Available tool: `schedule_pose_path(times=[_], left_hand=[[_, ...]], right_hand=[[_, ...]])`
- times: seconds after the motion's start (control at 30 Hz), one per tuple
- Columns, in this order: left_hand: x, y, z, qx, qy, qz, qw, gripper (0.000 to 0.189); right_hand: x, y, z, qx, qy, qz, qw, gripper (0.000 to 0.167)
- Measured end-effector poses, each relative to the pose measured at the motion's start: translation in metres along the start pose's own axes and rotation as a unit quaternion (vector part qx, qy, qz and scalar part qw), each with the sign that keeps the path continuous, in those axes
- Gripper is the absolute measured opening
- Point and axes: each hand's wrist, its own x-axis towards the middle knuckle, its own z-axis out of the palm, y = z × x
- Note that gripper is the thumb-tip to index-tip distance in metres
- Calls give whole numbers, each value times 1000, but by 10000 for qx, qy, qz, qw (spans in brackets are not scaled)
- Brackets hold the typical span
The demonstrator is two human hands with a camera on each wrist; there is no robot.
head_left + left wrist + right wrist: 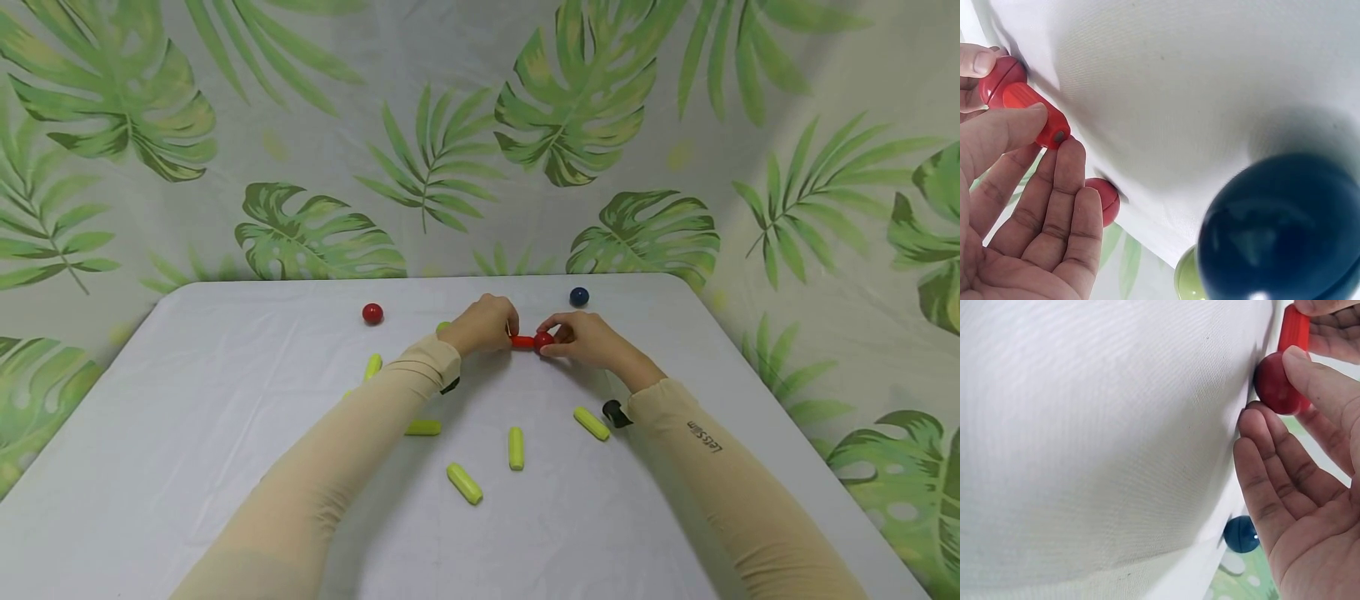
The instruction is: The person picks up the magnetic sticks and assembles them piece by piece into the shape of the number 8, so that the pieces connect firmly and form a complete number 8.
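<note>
My left hand (483, 323) pinches a short orange-red rod (1046, 120) between thumb and fingers, its end with a grey tip facing the left wrist camera. The rod's other end meets a red ball (1274, 384). Around that ball the thumb and fingers of my right hand (588, 337) are curled. Rod and ball form one line low over the white table, between the two hands. The other fingers of the left hand (1054, 212) spread out below the rod in the left wrist view.
A second red ball (372, 313) lies at the back left and a dark blue ball (579, 297) at the back right. A green ball (443, 327) is partly behind the left hand. Several yellow-green rods (516, 448) are scattered nearer on the white table (555, 533).
</note>
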Motion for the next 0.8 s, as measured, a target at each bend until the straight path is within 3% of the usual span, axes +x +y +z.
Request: schedule_pose_path(times=[0.47,0.8], left_hand=[[-3,-3,-8,-40,12,-4,10000,19],[-4,-19,-30,-536,306,104,9980,24]], right_hand=[[-2,-1,-1,-18,68,-72,9999,41],[-1,1,1,26,40,11,10000,41]])
